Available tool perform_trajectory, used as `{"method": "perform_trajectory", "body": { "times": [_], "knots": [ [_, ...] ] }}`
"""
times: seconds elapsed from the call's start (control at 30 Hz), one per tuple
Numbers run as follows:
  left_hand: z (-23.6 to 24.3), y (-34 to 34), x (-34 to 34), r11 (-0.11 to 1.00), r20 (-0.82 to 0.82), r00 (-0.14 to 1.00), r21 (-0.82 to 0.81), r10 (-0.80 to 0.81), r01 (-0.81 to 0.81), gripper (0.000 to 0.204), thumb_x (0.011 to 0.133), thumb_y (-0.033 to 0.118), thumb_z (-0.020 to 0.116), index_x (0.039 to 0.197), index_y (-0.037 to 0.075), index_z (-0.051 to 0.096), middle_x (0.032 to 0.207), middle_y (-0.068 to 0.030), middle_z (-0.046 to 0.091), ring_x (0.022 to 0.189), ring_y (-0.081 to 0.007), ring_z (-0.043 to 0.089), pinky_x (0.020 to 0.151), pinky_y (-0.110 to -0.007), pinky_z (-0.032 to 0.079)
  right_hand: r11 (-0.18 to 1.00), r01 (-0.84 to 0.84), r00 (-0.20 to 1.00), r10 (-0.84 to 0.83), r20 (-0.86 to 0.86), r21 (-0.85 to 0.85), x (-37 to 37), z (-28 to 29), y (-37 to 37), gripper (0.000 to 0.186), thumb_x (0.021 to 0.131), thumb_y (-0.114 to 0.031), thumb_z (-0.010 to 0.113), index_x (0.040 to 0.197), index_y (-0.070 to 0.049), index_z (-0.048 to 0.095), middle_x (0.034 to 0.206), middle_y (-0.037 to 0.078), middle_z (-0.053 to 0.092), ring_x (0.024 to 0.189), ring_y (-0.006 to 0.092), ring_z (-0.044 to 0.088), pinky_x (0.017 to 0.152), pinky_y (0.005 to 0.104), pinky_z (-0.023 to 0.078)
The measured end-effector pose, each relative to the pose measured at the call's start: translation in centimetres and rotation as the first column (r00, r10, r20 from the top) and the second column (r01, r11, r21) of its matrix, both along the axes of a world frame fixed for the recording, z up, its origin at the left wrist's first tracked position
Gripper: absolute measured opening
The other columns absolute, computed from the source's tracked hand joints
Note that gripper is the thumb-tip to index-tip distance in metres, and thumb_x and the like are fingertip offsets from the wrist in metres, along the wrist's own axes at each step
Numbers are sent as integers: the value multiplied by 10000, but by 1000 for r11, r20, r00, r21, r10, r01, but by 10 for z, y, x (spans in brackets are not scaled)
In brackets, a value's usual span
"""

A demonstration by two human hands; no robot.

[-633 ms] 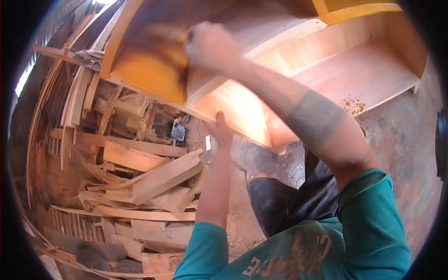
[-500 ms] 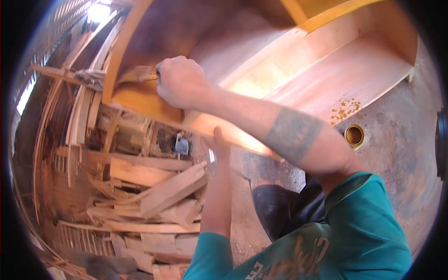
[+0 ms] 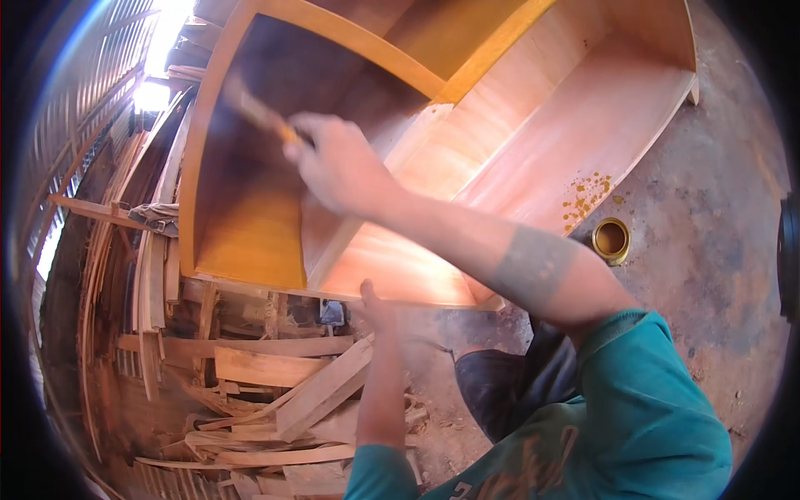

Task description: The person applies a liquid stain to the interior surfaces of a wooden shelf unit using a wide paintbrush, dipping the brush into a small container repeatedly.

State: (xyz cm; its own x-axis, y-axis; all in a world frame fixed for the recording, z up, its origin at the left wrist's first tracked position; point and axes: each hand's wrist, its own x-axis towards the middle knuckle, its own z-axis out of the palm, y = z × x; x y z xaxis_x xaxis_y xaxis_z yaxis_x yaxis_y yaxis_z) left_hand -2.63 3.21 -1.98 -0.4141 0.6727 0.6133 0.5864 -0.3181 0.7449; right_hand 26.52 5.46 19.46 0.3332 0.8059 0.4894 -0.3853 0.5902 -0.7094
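Observation:
Closed around the handle of a paintbrush (image 3: 265,115), my right hand (image 3: 346,162) is over the dark inner compartment of a wooden cabinet (image 3: 433,267). The brush is smeared by motion, its bristle end toward the upper left. Yellow-orange finish covers the frame and left compartment, while the shelves on the right are pale bare wood. My left hand (image 3: 375,308) is at the cabinet's near edge, thumb up against the board; its other fingers are mostly hidden. An open round can (image 3: 611,239) of brownish liquid stands on the floor to the right, near yellow drips on the pale board.
Scrap boards and offcuts (image 3: 292,375) lie piled at the lower left. Long planks (image 3: 154,250) lean along the left side, beside a slatted wall (image 3: 79,100). A small bluish object (image 3: 331,313) sits below the cabinet's near edge. Stained concrete floor (image 3: 667,333) extends on the right.
The brush has risen from the compartment's lower left side to farther up inside it, and my right hand has turned. The view has shifted, showing more of the cabinet's far part. My left hand stays at the edge.

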Motion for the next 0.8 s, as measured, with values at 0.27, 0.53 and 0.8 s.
{"method": "perform_trajectory", "body": {
  "times": [0.27, 0.53, 0.8],
  "knots": [
    [18, -10, 37, 998, 197, 979, -38, 60, -54, 381, 892, 93, 628, 1203, -97, 519, 1117, -162, 618, 923, -257, 595, 822, -376, 516, 987, 113, 990, -102, -95, 117, -20, -7, -8, 302, 958, -169, 608, 1172, 44, 594, 1024, 293, 662, 1049, 437, 643, 905, 492, 480],
    [0, -6, -1, 998, -206, 977, 8, 57, -57, 364, 890, 107, 632, 1164, -117, 546, 1099, -167, 619, 934, -264, 591, 831, -393, 507, 993, -115, 991, 113, -70, -21, 1, 10, 0, 349, 955, -228, 589, 1156, 56, 622, 1157, 322, 629, 1146, 448, 598, 982, 486, 457],
    [11, -2, 8, 997, 81, 996, -77, 24, -18, 499, 908, 144, 642, 1275, -136, 451, 1225, -227, 586, 1042, -296, 595, 900, -397, 506, 981, -40, 992, 17, -123, -191, -16, 28, 47, 384, 933, -263, 587, 1039, 100, 648, 1003, 353, 662, 1039, 469, 646, 934, 489, 505]
  ]
}}
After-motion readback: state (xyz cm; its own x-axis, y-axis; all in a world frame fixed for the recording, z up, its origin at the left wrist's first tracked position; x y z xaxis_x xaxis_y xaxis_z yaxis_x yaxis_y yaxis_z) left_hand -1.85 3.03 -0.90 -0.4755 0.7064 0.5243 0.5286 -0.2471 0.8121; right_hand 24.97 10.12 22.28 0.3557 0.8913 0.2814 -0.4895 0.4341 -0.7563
